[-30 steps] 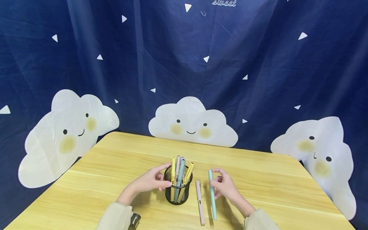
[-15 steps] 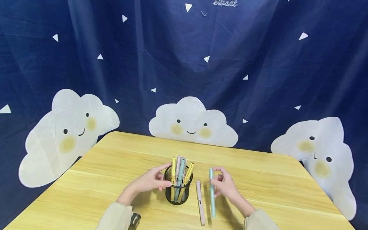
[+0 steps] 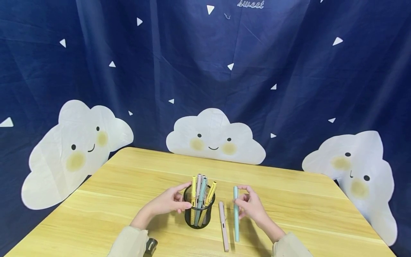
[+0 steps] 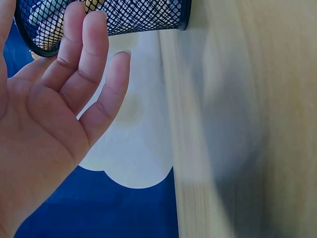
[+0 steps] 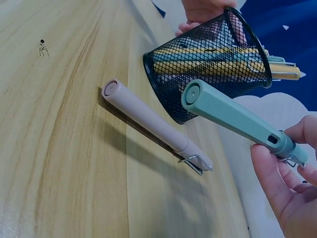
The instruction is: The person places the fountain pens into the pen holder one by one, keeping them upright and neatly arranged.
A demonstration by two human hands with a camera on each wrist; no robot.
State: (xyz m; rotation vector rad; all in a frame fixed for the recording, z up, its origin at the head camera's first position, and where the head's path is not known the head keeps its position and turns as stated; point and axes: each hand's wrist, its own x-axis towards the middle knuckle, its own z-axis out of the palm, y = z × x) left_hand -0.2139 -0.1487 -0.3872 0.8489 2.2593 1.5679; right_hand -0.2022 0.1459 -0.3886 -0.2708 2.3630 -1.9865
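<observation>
My left hand holds a black mesh pen cup by its rim, thumb at the front and index finger at the back. The cup stands upright with several yellow, mint and pale pink pens in it. To its right, my right hand pinches a mint-green pen near its clip end, between thumb and fingers. That pen is lifted off the table, its other end toward the near edge. A pale pink pen lies on the table between the cup and the mint-green pen.
The wooden table has rounded far corners. Behind it hangs a dark blue curtain with white triangles and smiling clouds. A black object shows by the left sleeve.
The mint-green pen, in my right hand's pinch, has risen slightly and turned a little straighter. My left hand, the cup and the pink pen have not moved.
</observation>
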